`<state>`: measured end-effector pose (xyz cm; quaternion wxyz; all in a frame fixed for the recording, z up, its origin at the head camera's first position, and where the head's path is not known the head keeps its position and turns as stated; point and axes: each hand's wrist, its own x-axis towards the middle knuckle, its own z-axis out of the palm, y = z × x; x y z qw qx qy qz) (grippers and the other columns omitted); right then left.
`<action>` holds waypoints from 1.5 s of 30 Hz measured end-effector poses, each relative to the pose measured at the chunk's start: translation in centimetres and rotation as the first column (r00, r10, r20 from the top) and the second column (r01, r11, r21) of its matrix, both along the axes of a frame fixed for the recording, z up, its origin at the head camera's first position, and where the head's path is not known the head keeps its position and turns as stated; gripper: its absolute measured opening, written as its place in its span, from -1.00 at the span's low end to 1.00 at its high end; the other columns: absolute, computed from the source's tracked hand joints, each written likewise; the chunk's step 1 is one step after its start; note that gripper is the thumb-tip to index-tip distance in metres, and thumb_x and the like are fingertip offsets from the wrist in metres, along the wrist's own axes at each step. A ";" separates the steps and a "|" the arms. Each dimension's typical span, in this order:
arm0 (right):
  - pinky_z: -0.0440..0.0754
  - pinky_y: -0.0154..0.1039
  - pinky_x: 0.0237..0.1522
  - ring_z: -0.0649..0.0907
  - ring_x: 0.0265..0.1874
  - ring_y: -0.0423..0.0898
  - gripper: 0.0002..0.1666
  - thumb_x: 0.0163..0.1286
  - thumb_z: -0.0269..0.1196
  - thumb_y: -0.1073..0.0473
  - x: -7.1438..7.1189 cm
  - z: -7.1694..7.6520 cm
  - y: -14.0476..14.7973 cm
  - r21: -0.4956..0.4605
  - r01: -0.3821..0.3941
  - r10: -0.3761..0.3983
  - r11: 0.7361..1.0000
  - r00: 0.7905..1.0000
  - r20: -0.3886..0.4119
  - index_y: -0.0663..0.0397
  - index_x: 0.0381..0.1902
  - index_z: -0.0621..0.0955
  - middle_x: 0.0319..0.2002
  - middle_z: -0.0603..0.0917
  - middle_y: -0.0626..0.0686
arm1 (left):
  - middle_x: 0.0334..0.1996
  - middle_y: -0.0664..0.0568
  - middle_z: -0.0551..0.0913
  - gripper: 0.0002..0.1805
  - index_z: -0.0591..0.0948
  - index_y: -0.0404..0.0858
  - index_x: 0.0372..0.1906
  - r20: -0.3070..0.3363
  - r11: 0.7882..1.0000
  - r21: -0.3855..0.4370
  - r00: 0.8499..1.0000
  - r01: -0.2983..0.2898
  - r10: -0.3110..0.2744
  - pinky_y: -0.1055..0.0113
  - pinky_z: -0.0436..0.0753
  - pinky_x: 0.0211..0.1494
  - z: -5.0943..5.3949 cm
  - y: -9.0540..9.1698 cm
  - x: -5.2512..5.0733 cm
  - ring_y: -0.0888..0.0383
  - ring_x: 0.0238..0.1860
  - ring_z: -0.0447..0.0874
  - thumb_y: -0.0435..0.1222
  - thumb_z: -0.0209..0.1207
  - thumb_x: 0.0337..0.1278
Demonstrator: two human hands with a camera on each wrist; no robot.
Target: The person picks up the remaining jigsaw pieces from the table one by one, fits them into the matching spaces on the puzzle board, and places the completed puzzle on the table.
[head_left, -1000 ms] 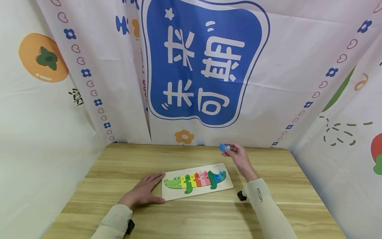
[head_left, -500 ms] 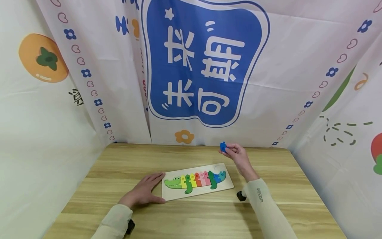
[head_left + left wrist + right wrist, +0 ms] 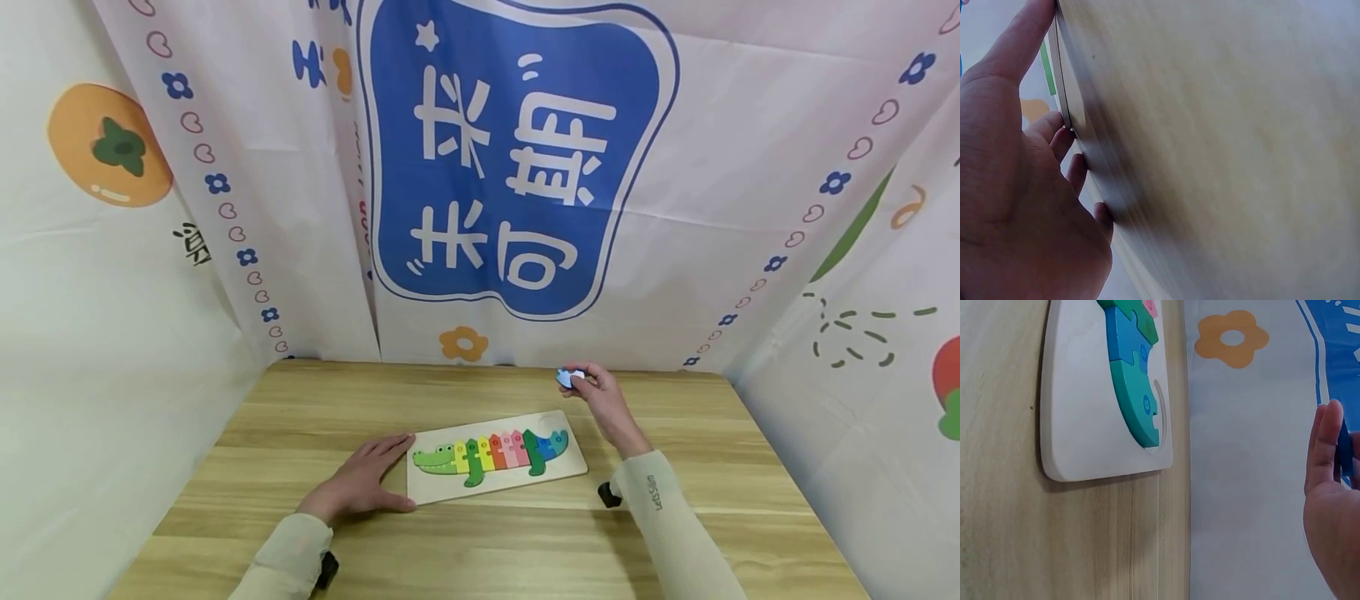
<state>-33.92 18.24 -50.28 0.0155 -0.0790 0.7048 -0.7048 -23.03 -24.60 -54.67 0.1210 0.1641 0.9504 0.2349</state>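
Note:
A pale wooden puzzle board (image 3: 572,460) lies slightly turned on the table, bearing a colourful crocodile puzzle (image 3: 495,452). Beyond the blue-green tail piece (image 3: 1135,403), a curved recess (image 3: 1162,419) shows bare wood. My left hand (image 3: 363,475) rests at the board's left end, thumb by the near corner and fingers by the far one; the left wrist view shows the thumb extended along the board's edge. Above the table's far side, my right hand (image 3: 603,400) pinches a small blue puzzle piece (image 3: 567,379) between thumb and fingers, apart from the board. Fingers hide part of this piece.
The wood-grain table (image 3: 480,550) reaches back to a printed white curtain (image 3: 690,250) with a blue lettered panel (image 3: 517,158). More white cloth (image 3: 90,333) hangs at both sides. The right hand is close to the back curtain.
The blue piece has turned in my right hand, showing its blue face half a second ago and a pale, shiny side now. That hand has lowered slightly; the left hand and board stay put.

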 end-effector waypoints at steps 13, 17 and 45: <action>0.69 -0.20 -0.07 0.64 -0.19 -0.16 -0.59 0.61 0.15 0.26 0.2 -0.1 0.7 0.175 0.043 -0.041 0.984 0.999 -0.016 0.24 0.34 0.55 -0.01 0.66 0.13 | 0.64 -0.10 0.15 0.28 0.15 -0.09 0.67 -0.008 1.000 0.012 1.000 0.012 -0.012 -0.42 0.18 0.51 -0.1 0.1 0.0 -0.33 0.60 0.02 0.36 0.44 -0.11; 0.74 -0.06 0.04 0.70 -0.14 -0.10 -0.58 0.68 0.05 0.19 0.2 -0.2 1.0 0.195 -0.068 0.063 0.978 0.998 0.029 0.15 0.37 0.55 0.11 0.59 0.29 | 0.65 -0.07 0.15 0.27 0.16 -0.06 0.67 0.001 1.000 0.008 1.000 0.002 -0.002 -0.40 0.17 0.52 0.1 0.1 0.1 -0.31 0.61 0.01 0.34 0.45 -0.11; 0.67 0.13 0.22 0.72 0.02 0.02 -0.59 0.66 0.09 0.20 0.5 -0.5 0.4 0.344 -0.204 0.200 0.916 0.979 0.048 0.08 0.36 0.58 0.17 0.69 0.19 | 0.65 -0.05 0.15 0.26 0.15 -0.03 0.67 -0.003 1.000 0.000 1.000 -0.004 0.004 -0.38 0.17 0.53 -0.1 0.0 0.1 -0.30 0.61 0.01 0.32 0.47 -0.11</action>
